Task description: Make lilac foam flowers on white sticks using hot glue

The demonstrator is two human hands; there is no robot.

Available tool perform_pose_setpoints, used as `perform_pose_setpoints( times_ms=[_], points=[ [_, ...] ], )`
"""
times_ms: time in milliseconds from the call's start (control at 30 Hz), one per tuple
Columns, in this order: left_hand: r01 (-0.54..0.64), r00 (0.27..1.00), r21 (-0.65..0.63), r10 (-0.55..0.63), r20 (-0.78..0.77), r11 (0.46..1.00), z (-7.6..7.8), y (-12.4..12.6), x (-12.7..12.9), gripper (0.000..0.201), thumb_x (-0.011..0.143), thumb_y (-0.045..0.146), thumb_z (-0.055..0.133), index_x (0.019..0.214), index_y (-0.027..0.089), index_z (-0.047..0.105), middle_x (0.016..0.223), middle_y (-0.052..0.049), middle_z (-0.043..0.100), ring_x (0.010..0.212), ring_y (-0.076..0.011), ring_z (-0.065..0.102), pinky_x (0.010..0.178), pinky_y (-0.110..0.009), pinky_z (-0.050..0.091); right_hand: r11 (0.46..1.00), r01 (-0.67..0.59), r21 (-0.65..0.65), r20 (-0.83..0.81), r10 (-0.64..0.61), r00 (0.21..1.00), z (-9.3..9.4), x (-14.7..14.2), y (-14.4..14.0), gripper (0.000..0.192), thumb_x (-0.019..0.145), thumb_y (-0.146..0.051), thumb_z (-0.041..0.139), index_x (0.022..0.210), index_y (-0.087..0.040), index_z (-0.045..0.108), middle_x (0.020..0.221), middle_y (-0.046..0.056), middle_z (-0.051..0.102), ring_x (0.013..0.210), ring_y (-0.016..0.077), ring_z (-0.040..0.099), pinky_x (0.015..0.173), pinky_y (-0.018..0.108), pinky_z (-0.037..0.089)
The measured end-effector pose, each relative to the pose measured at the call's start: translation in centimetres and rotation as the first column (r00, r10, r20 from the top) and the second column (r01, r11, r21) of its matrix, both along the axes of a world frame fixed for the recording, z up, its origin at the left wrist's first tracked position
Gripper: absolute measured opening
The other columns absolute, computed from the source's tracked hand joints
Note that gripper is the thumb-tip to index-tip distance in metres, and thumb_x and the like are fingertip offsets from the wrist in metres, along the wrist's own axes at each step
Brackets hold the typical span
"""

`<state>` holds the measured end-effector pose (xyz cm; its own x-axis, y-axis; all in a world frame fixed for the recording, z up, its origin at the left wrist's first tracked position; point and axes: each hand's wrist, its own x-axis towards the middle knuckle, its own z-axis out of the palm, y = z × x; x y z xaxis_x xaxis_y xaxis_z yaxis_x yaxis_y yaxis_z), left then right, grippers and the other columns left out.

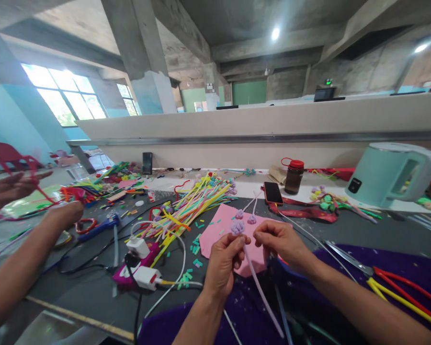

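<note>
Lilac, fuzzy-textured flower (237, 227) on a long pale-lilac stem (259, 283): located in my left grip (224, 261), thumb and fingers pinching it just below the bloom, stem slanting down to the right. My right grip (286, 242) is just beside it, thumb and fingertips drawn together; I cannot tell whether something thin is between them.

Behind and below the bloom: flat pink sheet (211, 235) with two smaller lilac flowers (251, 219) at its far part. Small green clippings (195, 249) scattered along its left side, on the dark grey worktop (75, 297). Left of the sheet, a heap of multicoloured fuzzy stems (201, 203); nearer me, a magenta-and-white power strip (153, 254) with white plugs.

To the right: scissors with red and yellow handles (380, 275) on dark purple fabric (398, 258). Farther back: dark phone (273, 193), red-capped brown bottle (294, 178), mint-green kettle (379, 175). Far left, a co-worker's hands (66, 214) near a red strand.
</note>
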<state>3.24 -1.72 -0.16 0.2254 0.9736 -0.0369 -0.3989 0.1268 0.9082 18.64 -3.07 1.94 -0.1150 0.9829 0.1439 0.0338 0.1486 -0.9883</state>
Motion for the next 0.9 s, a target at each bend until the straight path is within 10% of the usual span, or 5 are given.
perform_pose_setpoints(
  times_ms=[900],
  points=[
    [0.147,0.978,0.005,-0.144,-0.152,0.989,-0.2,0.0,0.3,0.023,0.068,0.034,0.069,0.065,0.012,0.062,0.038,0.004,0.051,0.028,-0.0022,0.036,0.03,-0.013,0.021,0.996,0.084,0.015,-0.051,-0.083,0.995,-0.1,-0.5,-0.2,0.024,0.077,-0.039,0.056,0.07,-0.016,0.056,0.055,-0.004,0.055,0.039,0.006,0.046,0.035,0.017,0.031]
  ],
)
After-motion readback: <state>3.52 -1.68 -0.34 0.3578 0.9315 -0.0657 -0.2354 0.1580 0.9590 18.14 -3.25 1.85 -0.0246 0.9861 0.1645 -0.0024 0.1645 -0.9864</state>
